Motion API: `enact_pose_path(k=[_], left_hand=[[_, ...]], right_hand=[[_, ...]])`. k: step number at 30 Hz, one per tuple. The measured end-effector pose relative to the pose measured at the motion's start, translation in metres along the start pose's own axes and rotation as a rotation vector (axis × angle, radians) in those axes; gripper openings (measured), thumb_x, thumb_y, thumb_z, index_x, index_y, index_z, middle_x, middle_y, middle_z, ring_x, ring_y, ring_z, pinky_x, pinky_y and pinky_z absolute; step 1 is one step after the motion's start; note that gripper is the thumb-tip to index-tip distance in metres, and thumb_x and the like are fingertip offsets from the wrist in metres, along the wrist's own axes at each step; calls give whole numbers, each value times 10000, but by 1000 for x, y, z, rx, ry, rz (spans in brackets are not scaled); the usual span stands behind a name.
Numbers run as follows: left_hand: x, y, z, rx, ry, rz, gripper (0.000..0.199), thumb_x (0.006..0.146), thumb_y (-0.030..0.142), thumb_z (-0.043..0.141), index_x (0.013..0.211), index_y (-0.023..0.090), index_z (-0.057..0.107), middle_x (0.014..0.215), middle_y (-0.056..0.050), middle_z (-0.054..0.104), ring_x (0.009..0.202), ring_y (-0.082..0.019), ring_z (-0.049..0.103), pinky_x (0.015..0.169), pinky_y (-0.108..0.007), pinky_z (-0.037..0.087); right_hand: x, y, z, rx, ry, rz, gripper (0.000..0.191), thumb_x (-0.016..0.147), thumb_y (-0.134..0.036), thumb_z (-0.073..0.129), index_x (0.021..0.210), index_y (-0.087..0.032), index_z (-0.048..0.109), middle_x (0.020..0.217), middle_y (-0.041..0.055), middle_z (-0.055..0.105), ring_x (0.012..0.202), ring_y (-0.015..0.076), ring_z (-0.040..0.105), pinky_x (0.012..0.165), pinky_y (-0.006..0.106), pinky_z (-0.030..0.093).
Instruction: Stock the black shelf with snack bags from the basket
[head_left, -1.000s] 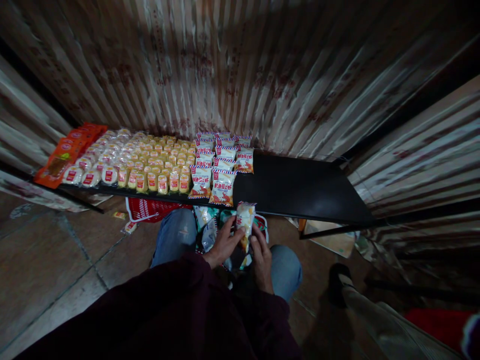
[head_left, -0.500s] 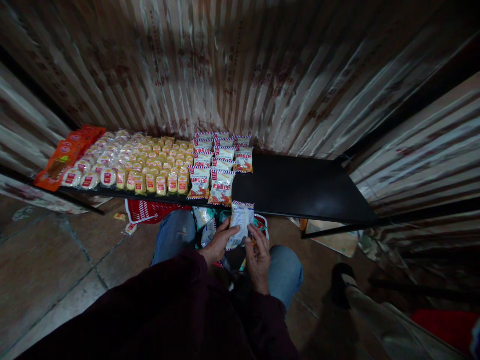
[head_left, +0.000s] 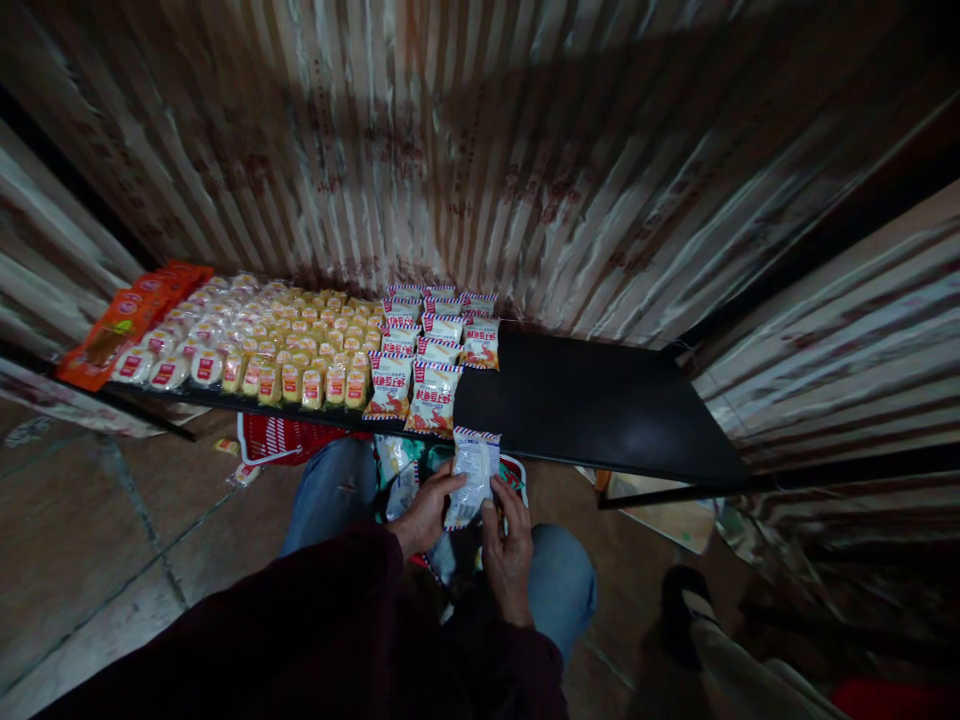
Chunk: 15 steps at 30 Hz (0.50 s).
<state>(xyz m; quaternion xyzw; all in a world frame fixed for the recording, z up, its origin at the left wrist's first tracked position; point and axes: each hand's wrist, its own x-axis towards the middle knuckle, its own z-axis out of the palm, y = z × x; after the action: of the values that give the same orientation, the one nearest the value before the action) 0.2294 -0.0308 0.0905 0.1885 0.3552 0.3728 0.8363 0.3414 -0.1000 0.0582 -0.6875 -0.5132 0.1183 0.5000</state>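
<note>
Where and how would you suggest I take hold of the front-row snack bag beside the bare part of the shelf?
I would pinch the striped top seal of that snack bag, coming from above and the right. The seal looks like a flat, thin strip, a neighbouring bag crowds its left side, and bare shelf lies to its right.

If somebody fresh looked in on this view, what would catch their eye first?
Probably the bright rows of wrapped yellow cakes filling the left half of the black shelf, with orange packets at its far left end. Next, the pale snack bag between the left hand and right hand, just below the shelf's front edge.
</note>
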Motion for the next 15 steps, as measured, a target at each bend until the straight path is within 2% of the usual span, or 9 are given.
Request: enact_pose_path(k=[4, 8, 11, 15], left_hand=[[-3, 2, 8, 21, -36, 41, 521, 628, 280, 737, 1126, 170, 632, 1084, -73, 702, 1064, -259, 615, 959, -367, 431], [-6, 4, 15, 55, -95, 43, 528, 700, 325, 695, 1200, 191, 591, 1153, -73, 672, 1128, -252, 581, 998, -379, 404], [-4, 3, 17, 94, -74, 47, 534, 729, 393, 678, 1221, 214, 577, 1239, -73, 625, 1199, -249, 534, 1034, -384, 378], [1, 1, 15, 136, -74, 56, 594, 739, 442, 682, 1277, 233, 541, 1346, -69, 550, 1272, -247, 475, 1082, -386, 335]], right_hand=[[0, 5, -1, 65, -28, 120, 442, 887, -465, 490, 1213, -182, 588, 1274, 136, 593, 1202, 264, 523, 1032, 497, 390], [0, 2, -4, 141, -78, 278, 603, 867, -520, 494, 1363, -179, 462, 1391, 142, 502, 1277, 281, 471, 1051, 472, 380], [3, -3, -7, 193, -119, 306, 706, 836, -553, 523, 1416, -173, 389, 1437, 140, 455, 1314, 292, 436, 1034, 437, 406], [9, -8, -9, 250, -204, 319, 805, 781, -534, 615, 1450, -193, 325, 1389, 128, 508, 1260, 288, 499, 972, 398, 467]])
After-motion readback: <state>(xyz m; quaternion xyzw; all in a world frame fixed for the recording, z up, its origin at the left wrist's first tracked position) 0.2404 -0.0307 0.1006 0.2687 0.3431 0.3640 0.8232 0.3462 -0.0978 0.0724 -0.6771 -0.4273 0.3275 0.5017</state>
